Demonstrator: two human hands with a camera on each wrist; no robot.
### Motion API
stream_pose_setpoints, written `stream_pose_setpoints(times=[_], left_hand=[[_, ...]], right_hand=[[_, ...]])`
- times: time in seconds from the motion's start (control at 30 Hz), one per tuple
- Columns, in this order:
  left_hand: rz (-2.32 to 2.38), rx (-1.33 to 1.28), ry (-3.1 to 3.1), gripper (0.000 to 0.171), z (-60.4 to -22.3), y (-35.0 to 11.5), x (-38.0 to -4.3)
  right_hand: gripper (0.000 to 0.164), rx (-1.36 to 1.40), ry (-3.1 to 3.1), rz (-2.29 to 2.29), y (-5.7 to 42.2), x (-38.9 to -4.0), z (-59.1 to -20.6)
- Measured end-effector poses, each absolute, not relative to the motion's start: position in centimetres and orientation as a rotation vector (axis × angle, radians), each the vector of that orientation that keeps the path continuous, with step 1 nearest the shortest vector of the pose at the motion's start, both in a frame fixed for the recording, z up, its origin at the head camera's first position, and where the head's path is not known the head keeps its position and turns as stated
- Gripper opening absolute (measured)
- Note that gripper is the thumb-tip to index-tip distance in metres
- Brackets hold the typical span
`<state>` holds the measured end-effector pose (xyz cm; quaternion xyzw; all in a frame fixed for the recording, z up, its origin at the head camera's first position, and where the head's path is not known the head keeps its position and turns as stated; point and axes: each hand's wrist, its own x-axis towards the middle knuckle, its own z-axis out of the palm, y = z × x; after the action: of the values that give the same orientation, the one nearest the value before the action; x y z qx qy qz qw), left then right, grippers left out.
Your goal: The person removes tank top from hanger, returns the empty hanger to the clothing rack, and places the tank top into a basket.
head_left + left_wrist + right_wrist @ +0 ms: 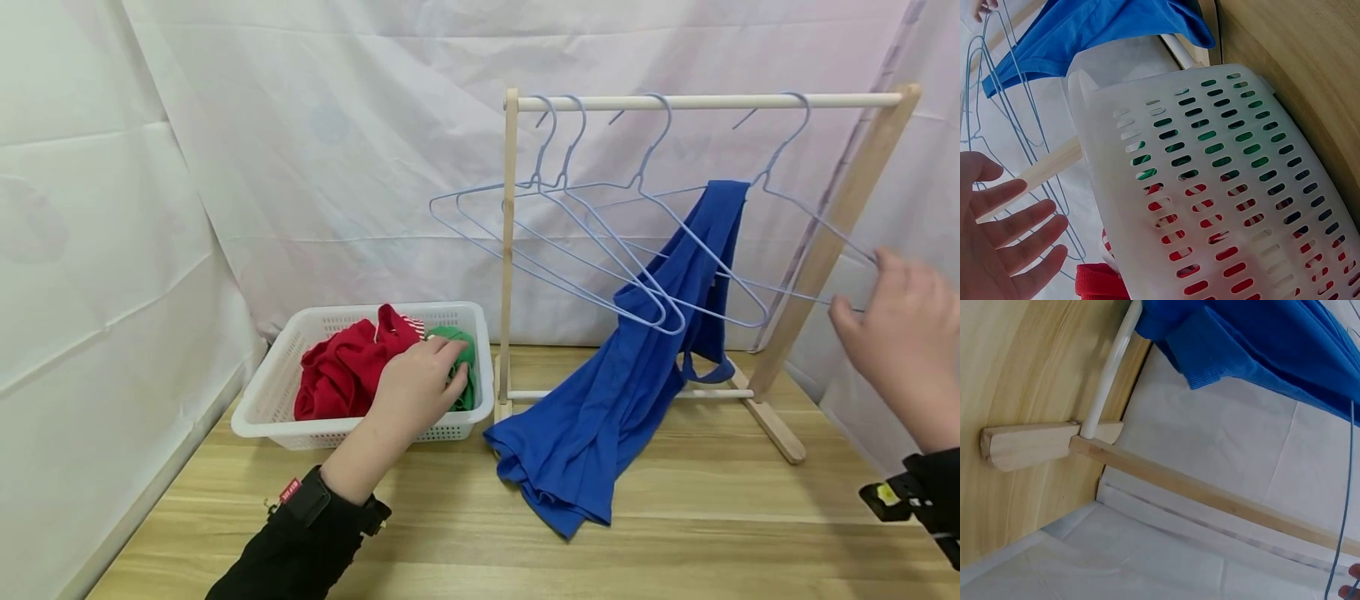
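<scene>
My left hand (pixel 422 379) hovers over a white plastic basket (pixel 258 406), its fingers loosely spread above red cloth (pixel 337 379) and green cloth (pixel 463 400). Nothing is in its grasp; the left wrist view shows the fingers (pixel 1022 225) apart beside the basket wall. At the right, my right hand (pixel 911 333) holds the end of a light-blue wire hanger (pixel 798 200), thumb at the lower wire and fingers at the upper one. A blue garment (pixel 600 408) drapes from this hanger by one strap, its lower part spread on the table. Only fingertips (pixel 1350 592) show in the right wrist view.
A wooden rack (pixel 832 242) with a white top rail (pixel 720 102) stands on the wood-grain table (pixel 450 533). Several more blue wire hangers (pixel 600 237) hang left of the garment and overlap it in the head view. White cloth (pixel 337 167) covers the back and sides.
</scene>
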<state>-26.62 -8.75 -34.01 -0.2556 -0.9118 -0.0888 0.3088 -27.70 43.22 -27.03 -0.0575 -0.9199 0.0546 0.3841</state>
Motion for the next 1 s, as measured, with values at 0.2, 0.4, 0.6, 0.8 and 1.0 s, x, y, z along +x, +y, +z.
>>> stream_pose_setpoints(times=[0.2, 0.4, 0.6, 0.8, 1.0], left_hand=[[-0.245, -0.675, -2.412, 0.029, -34.1, -8.8, -26.5], [-0.251, -0.672, -2.426, 0.029, -34.1, -8.8, -26.4], [-0.27, -0.666, -2.418, 0.027, -34.1, -8.7, -26.2], [-0.283, -0.657, -2.419, 0.028, -34.1, -8.6, -26.1], [-0.296, -0.644, -2.433, 0.029, -34.1, -8.6, -26.0]], right_hand=[[0.044, -0.126, -2.382, 0.121, 42.6, -27.3, -26.8], [0.033, -0.037, -2.354, 0.115, 42.1, -27.0, -26.8], [0.032, -0.026, -2.358, 0.139, 41.5, -26.8, -26.8], [0.031, 0.003, -2.294, 0.152, 40.8, -26.4, -26.6], [0.032, 0.019, -2.286, 0.153, 40.2, -26.4, -26.2]])
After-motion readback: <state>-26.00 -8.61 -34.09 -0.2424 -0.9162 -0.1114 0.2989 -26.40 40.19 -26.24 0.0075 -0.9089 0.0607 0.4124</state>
